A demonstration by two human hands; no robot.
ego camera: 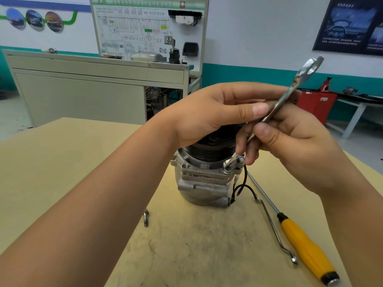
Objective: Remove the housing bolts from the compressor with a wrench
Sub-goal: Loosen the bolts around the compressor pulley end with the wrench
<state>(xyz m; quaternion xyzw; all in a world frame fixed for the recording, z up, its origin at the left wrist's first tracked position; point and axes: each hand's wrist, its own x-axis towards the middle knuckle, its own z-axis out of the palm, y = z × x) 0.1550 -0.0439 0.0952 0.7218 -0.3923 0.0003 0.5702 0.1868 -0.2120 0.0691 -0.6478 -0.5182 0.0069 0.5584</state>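
**Seating the wrench on a housing bolt**

The grey cast-metal compressor point(199, 183) stood upright on the tan bench point(62, 172). The left hand point(217, 112) pinched the shank of the polished steel wrench point(300, 79). The right hand point(290, 146) curled round its lower part, whose end appeared to meet a housing bolt point(241, 159). The head should probably seat squarely before turning, with the compressor steadied against tipping.

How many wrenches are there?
2. One wrench is held by the left hand and right hand at the compressor; the bent wrench lies on the table beside the screwdriver. More may hide behind the arms.
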